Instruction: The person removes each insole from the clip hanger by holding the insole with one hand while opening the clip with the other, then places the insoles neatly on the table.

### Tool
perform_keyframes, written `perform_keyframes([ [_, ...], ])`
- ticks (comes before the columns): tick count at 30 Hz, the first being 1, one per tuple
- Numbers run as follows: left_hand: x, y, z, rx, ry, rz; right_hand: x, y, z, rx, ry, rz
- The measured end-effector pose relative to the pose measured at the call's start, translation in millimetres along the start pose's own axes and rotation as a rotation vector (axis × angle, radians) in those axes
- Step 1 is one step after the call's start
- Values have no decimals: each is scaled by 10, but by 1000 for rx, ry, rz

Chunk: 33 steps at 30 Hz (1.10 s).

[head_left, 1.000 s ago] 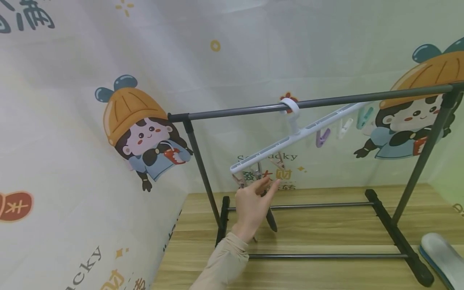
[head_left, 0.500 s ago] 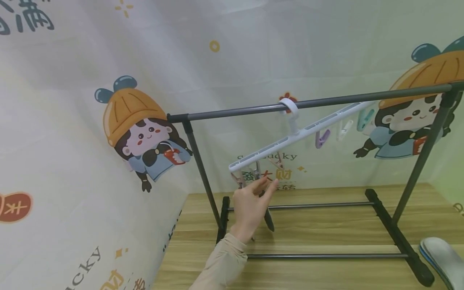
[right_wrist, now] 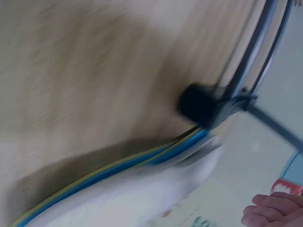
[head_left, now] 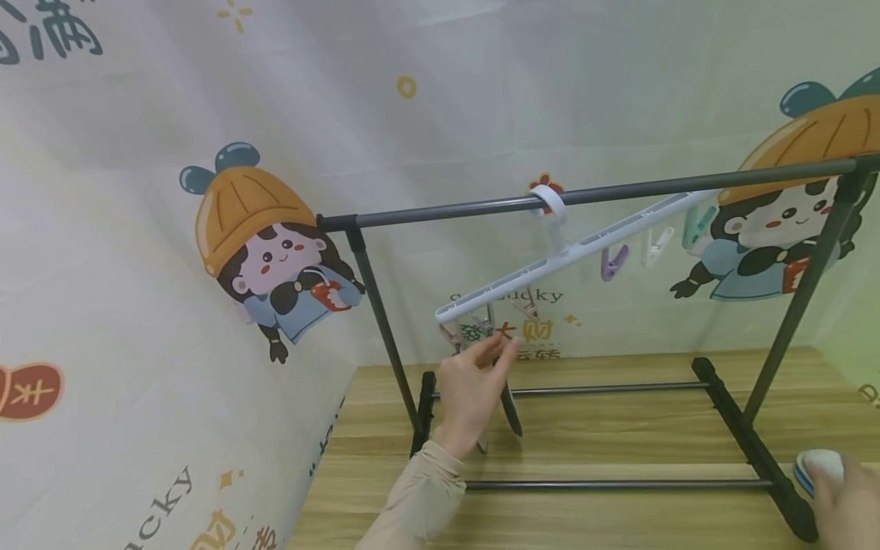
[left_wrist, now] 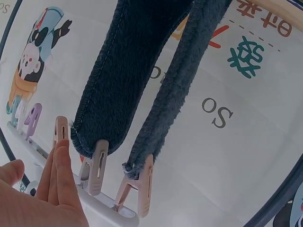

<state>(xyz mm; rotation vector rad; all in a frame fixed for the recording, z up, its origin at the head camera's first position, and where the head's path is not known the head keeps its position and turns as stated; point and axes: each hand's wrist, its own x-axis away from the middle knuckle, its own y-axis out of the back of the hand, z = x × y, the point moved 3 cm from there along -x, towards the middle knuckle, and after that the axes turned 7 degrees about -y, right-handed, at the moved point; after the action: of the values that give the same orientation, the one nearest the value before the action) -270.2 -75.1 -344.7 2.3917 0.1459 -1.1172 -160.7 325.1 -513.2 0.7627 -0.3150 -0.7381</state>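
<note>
My left hand (head_left: 470,389) is raised below the near end of a white clip hanger (head_left: 502,289). In the left wrist view its fingers are straight, with the fingertips right at a peach clothespin (left_wrist: 61,128) and the thumb apart. Beside it, a grey clothespin (left_wrist: 98,168) and a pink clothespin (left_wrist: 144,187) each grip a dark blue fuzzy insole (left_wrist: 116,80). At the lower right, my right hand (head_left: 852,500) overlaps white-and-blue insoles (head_left: 818,462) on the table. The right wrist view has its loosely bent fingers (right_wrist: 274,208) apart from these insoles.
The hanger's hook is over the top bar (head_left: 447,210) of a dark metal rack. Purple (head_left: 614,262), white (head_left: 658,246) and green (head_left: 697,224) clothespins hang on its far half. The rack's foot (head_left: 756,443) stands beside the white-and-blue insoles on the wooden table (head_left: 605,512).
My right hand has come into view at the lower right, over the white-and-blue insoles. The left hand has shifted slightly left and its thumb lies nearer the fingers.
</note>
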Motion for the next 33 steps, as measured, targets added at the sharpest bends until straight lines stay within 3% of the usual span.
perform_keyframes([
  [4,-23,33,0,-12,-1,-9,6,-60,183,134,181,70],
  [7,-39,57,12,-38,-24,-22,91,-134,381,106,319,98],
  [12,-70,114,53,-76,-59,-60,272,-320,755,47,455,83],
  [18,-114,180,145,-67,-64,-90,541,-565,1203,-11,565,106],
  [26,-167,173,236,-86,-26,-70,856,-821,1754,-87,621,181],
  [33,-224,141,299,-119,11,-72,1064,-1028,2038,-108,680,195],
])
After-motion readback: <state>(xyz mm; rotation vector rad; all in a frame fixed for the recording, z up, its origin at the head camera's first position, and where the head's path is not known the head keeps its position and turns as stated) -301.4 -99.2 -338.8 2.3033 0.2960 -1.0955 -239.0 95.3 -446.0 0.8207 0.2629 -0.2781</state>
